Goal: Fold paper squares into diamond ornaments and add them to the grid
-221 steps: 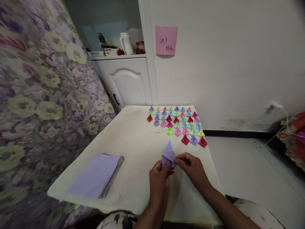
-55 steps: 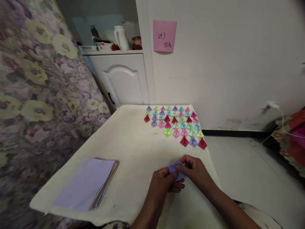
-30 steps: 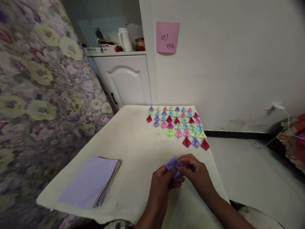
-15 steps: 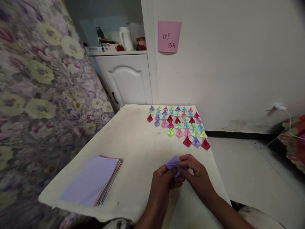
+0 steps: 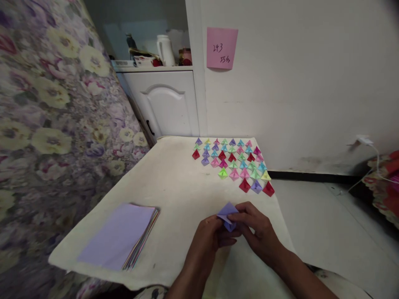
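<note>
A small purple folded paper piece point(image 5: 230, 210) is held between both hands above the near part of the table. My left hand point(image 5: 209, 236) grips its left and lower side, fingers curled beneath it. On the right, my right hand point(image 5: 254, 226) pinches it, with the fingertips over a fold in its middle. Beyond the hands, folded paper pieces in many colours stand in rows; the closest is a red folded paper piece point(image 5: 268, 189). To the left lies a stack of coloured paper point(image 5: 116, 236) with a purple sheet on top.
The cream-covered table point(image 5: 168, 178) reaches back to the wall. A floral curtain point(image 5: 68, 124) hangs along the left. Behind stands a white cabinet point(image 5: 165, 104) with a white jug point(image 5: 166, 50) on its ledge. A pink note point(image 5: 222, 48) is stuck to the wall.
My right fingers have shifted over the purple paper's middle, and a fold now shows more openly. My left thumb has moved back to the left.
</note>
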{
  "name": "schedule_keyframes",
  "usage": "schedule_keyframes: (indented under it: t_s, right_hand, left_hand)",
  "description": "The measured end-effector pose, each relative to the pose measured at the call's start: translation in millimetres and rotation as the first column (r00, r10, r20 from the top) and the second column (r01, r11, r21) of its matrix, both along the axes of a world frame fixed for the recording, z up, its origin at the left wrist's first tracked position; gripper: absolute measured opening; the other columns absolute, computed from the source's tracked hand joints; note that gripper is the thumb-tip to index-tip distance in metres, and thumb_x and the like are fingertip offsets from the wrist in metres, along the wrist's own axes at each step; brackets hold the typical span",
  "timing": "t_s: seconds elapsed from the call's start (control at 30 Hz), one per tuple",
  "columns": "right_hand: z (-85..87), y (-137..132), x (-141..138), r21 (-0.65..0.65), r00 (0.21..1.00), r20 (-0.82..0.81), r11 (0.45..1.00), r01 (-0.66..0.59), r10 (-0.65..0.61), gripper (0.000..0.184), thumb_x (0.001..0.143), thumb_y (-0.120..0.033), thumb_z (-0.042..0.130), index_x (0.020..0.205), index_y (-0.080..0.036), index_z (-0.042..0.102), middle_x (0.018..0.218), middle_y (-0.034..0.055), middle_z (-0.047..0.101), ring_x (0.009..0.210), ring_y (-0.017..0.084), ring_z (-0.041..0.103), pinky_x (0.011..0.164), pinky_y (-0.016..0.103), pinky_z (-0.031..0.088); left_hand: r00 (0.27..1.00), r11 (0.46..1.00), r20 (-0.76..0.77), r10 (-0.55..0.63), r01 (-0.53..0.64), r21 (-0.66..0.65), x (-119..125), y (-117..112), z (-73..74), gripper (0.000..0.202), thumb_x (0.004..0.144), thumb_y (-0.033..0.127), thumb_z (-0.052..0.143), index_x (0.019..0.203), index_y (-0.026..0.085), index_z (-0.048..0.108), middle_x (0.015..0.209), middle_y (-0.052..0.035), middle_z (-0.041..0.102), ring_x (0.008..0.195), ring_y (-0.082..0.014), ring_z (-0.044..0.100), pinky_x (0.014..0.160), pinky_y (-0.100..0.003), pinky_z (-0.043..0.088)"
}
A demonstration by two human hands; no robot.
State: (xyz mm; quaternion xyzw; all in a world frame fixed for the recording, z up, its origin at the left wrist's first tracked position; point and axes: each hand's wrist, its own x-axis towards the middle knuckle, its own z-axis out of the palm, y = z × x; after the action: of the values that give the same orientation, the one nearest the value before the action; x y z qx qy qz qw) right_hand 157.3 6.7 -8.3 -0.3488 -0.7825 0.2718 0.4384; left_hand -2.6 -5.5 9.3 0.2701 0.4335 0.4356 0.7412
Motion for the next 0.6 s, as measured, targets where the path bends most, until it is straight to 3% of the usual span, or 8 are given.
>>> schedule_keyframes:
  t_s: [0.1, 0.2, 0.3, 0.43, 0.53, 0.6]
  right_hand:
    - [2.5, 0.3, 0.5, 0.002, 1.0, 0.021, 1.0, 0.0, 0.0, 0.037, 0.083, -0.009, 0.042, 0.109, -0.028, 0.06, 0.101, 0.006, 0.053, 0.086, 0.017, 0.056, 0.071, 0.029, 0.049]
    - [3.7, -0.5, 0.2, 0.001, 0.999, 0.032, 1.0, -0.011, 0.011, 0.038, 0.084, -0.009, 0.041, 0.11, -0.029, 0.059, 0.101, 0.0061, 0.052, 0.087, 0.017, 0.056, 0.072, 0.029, 0.049]
    - [4.8, -2.0, -0.4, -0.018, 0.999, 0.022, 1.0, -0.025, 0.025, 0.037, 0.083, -0.008, 0.041, 0.108, -0.027, 0.061, 0.101, 0.0065, 0.052, 0.088, 0.017, 0.055, 0.072, 0.029, 0.048]
    - [9.4, -3.9, -1.9, -0.076, 0.997, -0.072, 0.997, -0.018, 0.013, 0.033, 0.082, -0.01, 0.043, 0.104, -0.024, 0.063, 0.102, 0.0075, 0.053, 0.09, 0.019, 0.056, 0.074, 0.03, 0.048]
    - [12.3, -4.8, -5.0, -0.169, 0.991, -0.132, 0.986, -0.007, -0.016, 0.025, 0.082, -0.016, 0.049, 0.099, -0.023, 0.065, 0.101, 0.0071, 0.056, 0.091, 0.02, 0.056, 0.077, 0.032, 0.047]
    - [11.4, -4.8, -8.6, -0.305, 0.979, -0.181, 0.951, 0.04, -0.099, 0.021, 0.08, -0.02, 0.054, 0.098, -0.022, 0.064, 0.097, 0.0059, 0.059, 0.084, 0.02, 0.058, 0.073, 0.031, 0.048]
  left_hand:
    - [0.995, 0.998, 0.098, 0.029, -0.022, -0.064, -0.1, -0.1, 1.4, 0.034, 0.075, 0.038, 0.054, 0.087, 0.009, 0.068, 0.082, -0.0121, 0.071, 0.074, -0.023, 0.068, 0.065, -0.03, 0.049]
    - [0.998, 0.998, 0.044, 0.052, -0.051, -0.04, 2.2, -1.7, 5.5, 0.042, 0.076, 0.047, 0.054, 0.088, 0.01, 0.068, 0.079, -0.0112, 0.07, 0.073, -0.0219, 0.067, 0.064, -0.029, 0.049]
    - [0.999, 0.999, -0.034, 0.035, -0.034, 0.034, 3.6, -3.7, 9.0, 0.036, 0.07, 0.04, 0.066, 0.09, 0.009, 0.068, 0.077, -0.0097, 0.07, 0.073, -0.0206, 0.066, 0.064, -0.027, 0.049]
    - [1.0, 1.0, -0.016, 0.019, -0.019, 0.024, 1.3, -2.5, 6.1, 0.035, 0.068, 0.036, 0.07, 0.089, 0.009, 0.068, 0.076, -0.0103, 0.07, 0.074, -0.0194, 0.066, 0.066, -0.027, 0.049]
    - [1.0, 1.0, -0.015, 0.012, -0.012, 0.02, -0.8, 0.3, 0.2, 0.034, 0.068, 0.036, 0.069, 0.088, 0.009, 0.068, 0.076, -0.0096, 0.07, 0.075, -0.0194, 0.066, 0.067, -0.026, 0.05]
    - [0.998, 1.0, -0.057, 0.019, -0.018, 0.024, -0.5, 1.7, -3.6, 0.035, 0.067, 0.038, 0.07, 0.088, 0.009, 0.068, 0.076, -0.0091, 0.07, 0.073, -0.019, 0.066, 0.065, -0.026, 0.049]
